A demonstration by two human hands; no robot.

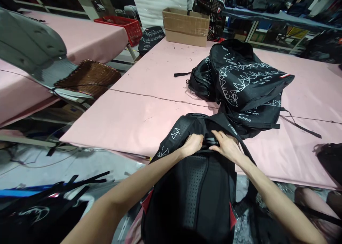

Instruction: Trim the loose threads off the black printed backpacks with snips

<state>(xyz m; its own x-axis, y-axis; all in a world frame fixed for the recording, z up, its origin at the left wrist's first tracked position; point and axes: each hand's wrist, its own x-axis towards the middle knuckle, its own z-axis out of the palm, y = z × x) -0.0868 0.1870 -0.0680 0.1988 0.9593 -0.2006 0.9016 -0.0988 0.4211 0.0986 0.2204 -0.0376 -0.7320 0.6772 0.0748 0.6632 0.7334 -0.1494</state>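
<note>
Evidently, the left hand (193,145) has its fingers curled closed on the upper edge of one black backpack (215,201), and the right hand (227,146) touches the same edge just across from it, its fingers spread and its thumb held apart from them. Between these two hands a small pale patch shows in the dark gap at the top; it is too small to tell what it is.

That one backpack is at the near edge of a pink-covered surface (133,115), its padded back panel towards the wearer and one red patch visible low on either side.

Just beyond the backpack, slightly to its right, is a pile of black bags (248,76) with white line drawings. At least two are in it; overlap hides the exact number. Farther right of the backpack, one dark item (331,162) is cut off by the picture edge.

Well beyond the backpack, at the far end of the surface, stands one cardboard box (187,30). Left of the backpack and well apart from it are one grey chair (29,40), one wicker basket (88,78) on its seat, and, farther back, one red crate (135,33) beside a second pink-covered table (88,33).
</note>
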